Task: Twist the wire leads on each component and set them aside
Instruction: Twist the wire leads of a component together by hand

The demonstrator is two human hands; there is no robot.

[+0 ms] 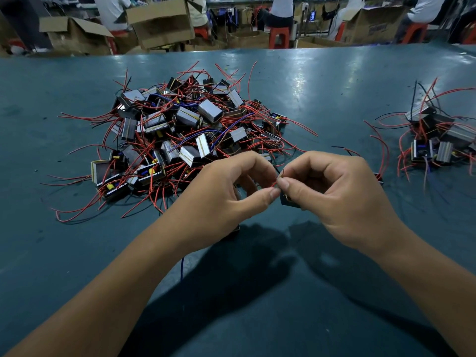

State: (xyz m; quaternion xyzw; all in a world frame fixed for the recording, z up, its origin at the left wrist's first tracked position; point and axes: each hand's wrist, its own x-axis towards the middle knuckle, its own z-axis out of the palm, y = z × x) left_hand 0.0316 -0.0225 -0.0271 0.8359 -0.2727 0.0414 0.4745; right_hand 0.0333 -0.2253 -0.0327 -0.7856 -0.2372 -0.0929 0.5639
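Just above the near edge of the green table (pixel 77 253), both forearms reach in and the hands meet at centre. Left hand (pixel 226 186) has fingers curled, thumb and forefinger pinching a red wire lead (pixel 275 183). Right hand (pixel 334 191) is curled too, thumb and forefinger pinching the same lead end right beside the left fingertips; the two hands nearly touch there. A small dark component (pixel 289 202) sits under the right thumb, mostly hidden, held off the table by the right hand's fingers. A blue wire (pixel 182 266) hangs down below the left wrist; where it comes from cannot be told. Hand shadows fall on the table below. Behind the left hand, a large pile of components (pixel 175 135): grey and black blocks tangled with red, black and blue leads, spread over the table's left-centre. Well apart, at the right edge, a smaller pile (pixel 435 140) of the same parts. Beyond the table's far edge: cardboard boxes (pixel 159 21), red stools (pixel 279 37), and seated people, partly cut off.
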